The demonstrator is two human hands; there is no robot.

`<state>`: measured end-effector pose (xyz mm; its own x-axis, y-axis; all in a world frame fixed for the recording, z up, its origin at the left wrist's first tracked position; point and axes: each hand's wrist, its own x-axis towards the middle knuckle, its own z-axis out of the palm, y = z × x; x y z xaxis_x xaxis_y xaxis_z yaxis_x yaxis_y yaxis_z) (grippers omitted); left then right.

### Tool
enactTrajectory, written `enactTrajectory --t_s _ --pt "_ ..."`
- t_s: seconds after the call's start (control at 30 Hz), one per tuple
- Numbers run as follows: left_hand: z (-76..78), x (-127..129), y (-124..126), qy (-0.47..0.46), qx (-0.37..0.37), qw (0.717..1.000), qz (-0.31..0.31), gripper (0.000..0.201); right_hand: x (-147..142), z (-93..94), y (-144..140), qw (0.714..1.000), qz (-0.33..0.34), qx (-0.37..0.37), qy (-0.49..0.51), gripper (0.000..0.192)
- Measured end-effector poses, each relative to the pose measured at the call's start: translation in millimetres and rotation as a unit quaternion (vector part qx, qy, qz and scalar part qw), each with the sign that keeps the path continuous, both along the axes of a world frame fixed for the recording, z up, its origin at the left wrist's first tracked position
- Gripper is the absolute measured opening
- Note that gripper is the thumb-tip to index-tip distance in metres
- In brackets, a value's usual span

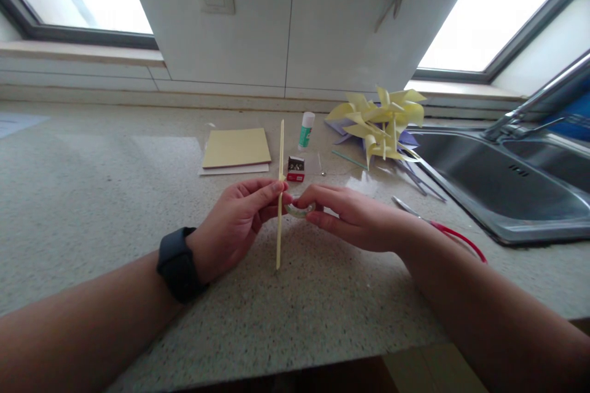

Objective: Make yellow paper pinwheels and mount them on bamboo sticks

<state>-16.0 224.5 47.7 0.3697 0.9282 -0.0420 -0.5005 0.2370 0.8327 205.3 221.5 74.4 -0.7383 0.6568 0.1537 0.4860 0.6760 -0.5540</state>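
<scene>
My left hand (239, 212) pinches a thin pale-yellow paper strip (279, 236) near its middle, so that it points away from me over the counter. In my right hand (353, 215) is a roll of clear tape (297, 211), held between thumb and fingers close against the strip. Whether any tape sticks to the strip is hidden by my fingertips. Just beyond the hands sits a small red box (295, 170) with shiny metal bits inside, and behind it stands a white and green glue stick (306, 130).
Yellow and purple paper pinwheels (380, 120) lie in a pile at the back right. Red-handled scissors (442, 227) rest beside the sink (502, 230). A stack of yellow paper (237, 146) lies back left. A thin green stick (349, 158) is near the pinwheels.
</scene>
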Motion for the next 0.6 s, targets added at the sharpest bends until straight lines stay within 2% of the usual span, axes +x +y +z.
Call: enactTrajectory --t_s 0.33,0.6 --pt "-1.5 -1.6 -0.5 -0.008 0.003 1.000 -0.017 0.011 1.8 1.5 -0.3 0.998 0.019 0.026 0.046 0.027" --pt "-0.3 -1.2 -0.4 0.002 0.006 1.000 -0.022 0.012 -0.8 -1.5 0.6 0.997 0.020 0.059 0.049 0.018"
